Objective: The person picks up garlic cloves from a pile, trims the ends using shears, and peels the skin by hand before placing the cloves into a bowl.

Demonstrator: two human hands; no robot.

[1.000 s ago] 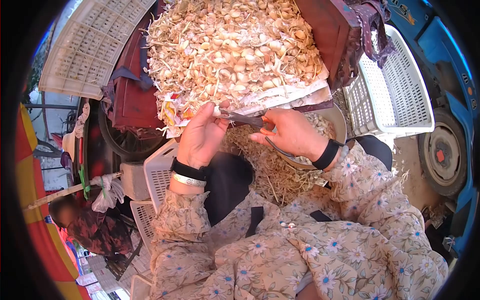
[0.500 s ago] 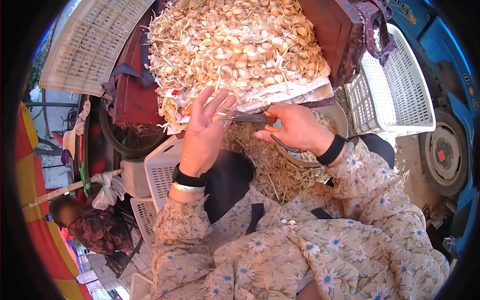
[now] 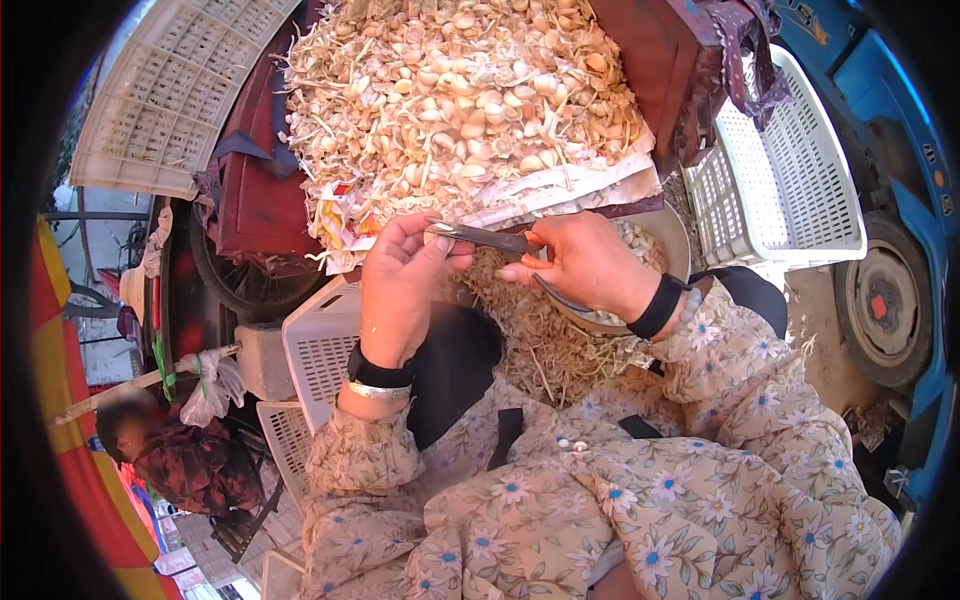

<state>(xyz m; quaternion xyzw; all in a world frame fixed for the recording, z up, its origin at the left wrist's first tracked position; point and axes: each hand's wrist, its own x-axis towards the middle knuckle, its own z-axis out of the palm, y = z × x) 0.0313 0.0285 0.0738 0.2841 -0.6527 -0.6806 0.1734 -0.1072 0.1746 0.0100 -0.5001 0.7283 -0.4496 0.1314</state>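
My left hand [image 3: 400, 285] pinches a small pale garlic clove [image 3: 438, 232] between thumb and fingertips. My right hand [image 3: 595, 262] is wrapped round the orange-trimmed handles of dark scissors [image 3: 490, 238]; the blades point left and their tips are at the clove. Beyond both hands, many garlic cloves and dry skins [image 3: 460, 100] lie heaped on paper sheeting [image 3: 590, 190]. Below my right hand is a round bowl [image 3: 680, 240] holding pale cloves, partly hidden by that hand.
Dry stalks [image 3: 545, 350] lie below the hands. A white plastic basket [image 3: 840, 200] stands at the right, near a blue vehicle [image 3: 915, 260]. More crates [image 3: 320, 345] stand at the left. Another person [image 3: 200, 465] is at the lower left.
My left hand's fingers, spread out before, have closed round the clove by the scissor tips. The whole view has shifted slightly.
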